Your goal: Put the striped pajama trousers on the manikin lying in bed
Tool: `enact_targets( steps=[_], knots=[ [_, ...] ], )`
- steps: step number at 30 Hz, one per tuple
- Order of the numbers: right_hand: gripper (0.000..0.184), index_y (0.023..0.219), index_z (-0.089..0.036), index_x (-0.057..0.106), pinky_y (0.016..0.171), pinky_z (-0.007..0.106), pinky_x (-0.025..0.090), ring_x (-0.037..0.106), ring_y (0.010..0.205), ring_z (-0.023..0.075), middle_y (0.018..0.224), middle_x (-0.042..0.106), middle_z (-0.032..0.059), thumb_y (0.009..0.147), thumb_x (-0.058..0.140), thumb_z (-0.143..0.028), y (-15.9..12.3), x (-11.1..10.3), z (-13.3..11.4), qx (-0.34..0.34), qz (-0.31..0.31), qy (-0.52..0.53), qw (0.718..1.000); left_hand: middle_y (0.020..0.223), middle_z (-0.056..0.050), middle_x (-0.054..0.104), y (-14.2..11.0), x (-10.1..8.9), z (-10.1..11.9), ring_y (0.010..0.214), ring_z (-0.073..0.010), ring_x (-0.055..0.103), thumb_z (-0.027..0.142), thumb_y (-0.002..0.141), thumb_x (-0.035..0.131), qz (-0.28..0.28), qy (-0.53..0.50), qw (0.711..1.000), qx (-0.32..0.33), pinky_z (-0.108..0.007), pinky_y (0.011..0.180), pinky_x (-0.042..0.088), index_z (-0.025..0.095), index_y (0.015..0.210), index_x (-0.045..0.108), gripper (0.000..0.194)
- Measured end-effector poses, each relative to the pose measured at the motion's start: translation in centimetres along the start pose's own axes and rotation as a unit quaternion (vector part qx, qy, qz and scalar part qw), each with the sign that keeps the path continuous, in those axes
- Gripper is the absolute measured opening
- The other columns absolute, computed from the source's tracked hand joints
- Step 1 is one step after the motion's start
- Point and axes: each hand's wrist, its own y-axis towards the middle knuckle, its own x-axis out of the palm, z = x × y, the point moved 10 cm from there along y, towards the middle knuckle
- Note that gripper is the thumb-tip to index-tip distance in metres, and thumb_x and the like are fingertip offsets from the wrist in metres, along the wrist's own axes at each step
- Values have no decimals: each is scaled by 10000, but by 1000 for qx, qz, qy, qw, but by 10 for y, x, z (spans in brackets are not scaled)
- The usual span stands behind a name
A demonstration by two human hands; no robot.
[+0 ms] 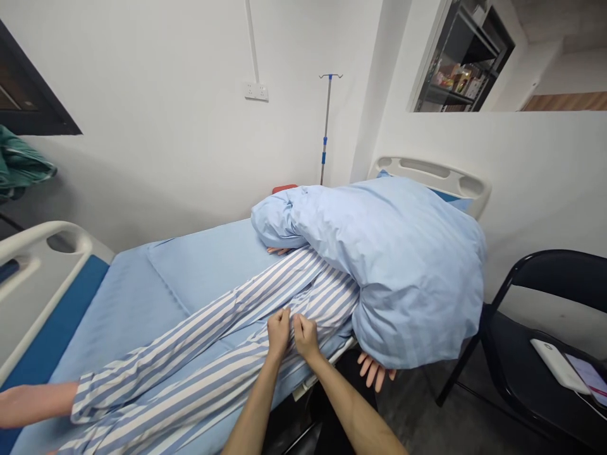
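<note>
Blue-and-white striped hospital pyjamas [199,354] are pinched in a small close-set fold by the left hand [278,332] and right hand [306,336], at the near hip of a person [313,297] lying on a hospital bed [57,303], under a pale blue duvet [417,272].

A blue quilt [408,272] hides the lying person's upper body, the striped pyjamas [156,385] run off the lower left edge, and the goods [455,79] on the shelf [443,95] are too small to tell.
</note>
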Motion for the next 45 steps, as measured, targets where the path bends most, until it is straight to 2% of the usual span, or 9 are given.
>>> enact_targets(
  steps=[4, 8, 16, 25, 30, 33, 37, 42, 45],
  knots=[
    [471, 573, -252, 282, 525, 277, 256, 336, 491, 122, 495, 320, -45, 948, 285, -538, 58, 15, -27, -2, 20, 37, 999, 470, 49, 294, -43, -15, -16, 490, -105, 285, 590, 764, 505, 22, -43, 998, -49, -263, 505, 290, 246, 485, 303, 487],
    [472, 581, -248, 275, 537, 276, 256, 313, 499, 117, 507, 303, -52, 963, 298, -525, 88, 17, -50, -40, -2, 57, 998, 468, 45, 307, -50, -27, -9, 489, -103, 299, 562, 749, 531, 48, -40, 997, -52, -261, 503, 295, 244, 475, 313, 473],
    [423, 588, -235, 344, 553, 276, 250, 369, 509, 122, 511, 358, -39, 951, 326, -451, 43, -6, 2, -1, -17, 1, 1000, 467, 28, 364, -16, 5, 12, 511, -121, 352, 435, 780, 486, 41, 74, 996, 15, -266, 544, 277, 226, 471, 373, 390],
    [405, 584, -225, 285, 527, 277, 214, 351, 462, 114, 487, 305, -42, 957, 350, -369, 21, -51, 9, -21, 15, -28, 999, 490, 60, 255, 30, 28, 32, 521, -96, 269, 467, 791, 496, 46, 21, 998, 24, -259, 532, 244, 229, 496, 293, 431],
    [389, 593, -224, 328, 552, 278, 231, 386, 498, 119, 506, 364, -29, 951, 355, -374, 39, -28, -2, -37, -13, -50, 998, 480, 56, 286, 22, 37, 17, 519, -98, 294, 542, 745, 524, -2, 54, 998, 19, -260, 529, 264, 227, 476, 339, 454],
    [415, 587, -221, 324, 563, 270, 255, 379, 513, 111, 508, 374, -35, 966, 359, -387, 63, -13, -23, -47, -41, -28, 998, 478, 52, 310, 13, 24, 14, 516, -99, 298, 537, 734, 515, 15, 27, 1000, -5, -255, 515, 279, 228, 476, 353, 434],
    [432, 586, -222, 294, 560, 261, 256, 345, 518, 103, 506, 332, -48, 979, 339, -398, 83, -15, -38, -59, -59, 8, 996, 473, 54, 293, -6, 19, 19, 507, -96, 277, 483, 734, 501, 25, 24, 999, -2, -253, 510, 271, 234, 475, 318, 404],
    [404, 590, -229, 308, 560, 279, 227, 320, 532, 118, 504, 325, -40, 954, 375, -390, 73, -26, -2, -29, -55, -21, 998, 472, 53, 273, -28, 33, 20, 508, -101, 289, 477, 756, 486, 17, 83, 996, 37, -269, 539, 271, 232, 474, 300, 417],
    [419, 585, -229, 312, 557, 276, 230, 338, 529, 121, 509, 339, -36, 954, 350, -422, 71, -31, 13, -9, -46, -12, 999, 464, 54, 277, -20, 35, 24, 502, -100, 289, 459, 762, 491, 45, 68, 996, 23, -270, 531, 271, 232, 467, 301, 417]
  ],
)
